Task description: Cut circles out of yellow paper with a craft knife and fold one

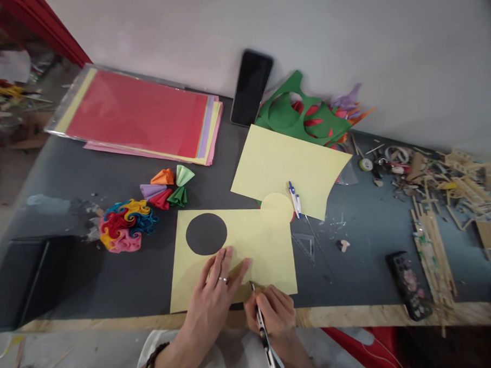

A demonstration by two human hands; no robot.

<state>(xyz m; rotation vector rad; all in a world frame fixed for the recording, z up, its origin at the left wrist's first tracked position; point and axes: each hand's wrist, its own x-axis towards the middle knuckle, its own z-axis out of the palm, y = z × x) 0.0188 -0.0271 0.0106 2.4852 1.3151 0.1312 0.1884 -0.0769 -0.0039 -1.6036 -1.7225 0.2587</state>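
A yellow paper sheet (264,248) lies flat at the table's front edge. The dark table shows through a round hole in its upper left. My left hand (212,296) rests on the sheet just below the hole, fingers stretched out and thumb spread. In my right hand (277,310) is a slim cutter knife (260,323), its tip at the paper near my left thumb. A cut yellow paper disc (275,202) lies at the sheet's upper right, beside a compass (295,199). Close to the sheet's right edge is a clear set square (306,246).
Behind lie another yellow sheet (285,160), green paper offcuts (285,109), a leaning phone (251,89) and packed coloured paper (140,112). Folded paper cones (160,198) and paper curls (127,224) sit left. On the right are a patterned phone (409,285) and wooden sticks (433,252).
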